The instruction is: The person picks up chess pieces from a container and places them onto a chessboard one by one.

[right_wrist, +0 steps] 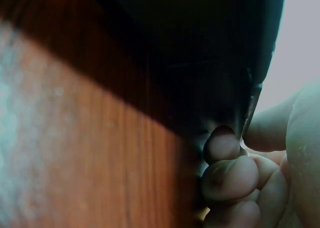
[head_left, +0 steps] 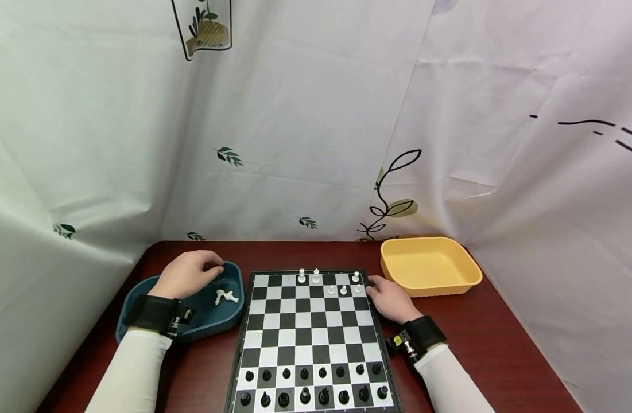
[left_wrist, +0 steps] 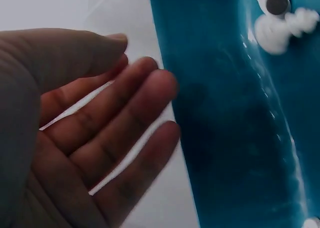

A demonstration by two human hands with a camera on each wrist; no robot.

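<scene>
My left hand [head_left: 192, 274] hovers over the far part of a blue tray [head_left: 233, 318]. Seen from the left wrist, that hand [left_wrist: 100, 138] has loose, nearly straight fingers and holds nothing. A few white chess pieces [head_left: 225, 297] lie in the tray [left_wrist: 225, 112], and these pieces [left_wrist: 280, 22] show at the upper right in the wrist view. My right hand [head_left: 390, 299] rests at the right edge of the chessboard [head_left: 305, 327], near its far corner. In the right wrist view its curled fingers [right_wrist: 235, 173] and thumb pinch the dark board edge [right_wrist: 200, 62].
Several white pieces [head_left: 316, 276] stand on the board's far rows, and two full rows of black pieces [head_left: 305, 384] fill the near side. An empty yellow tray [head_left: 470, 281] sits at the back right on the dark wooden table [head_left: 481, 344]. Printed curtains enclose the table.
</scene>
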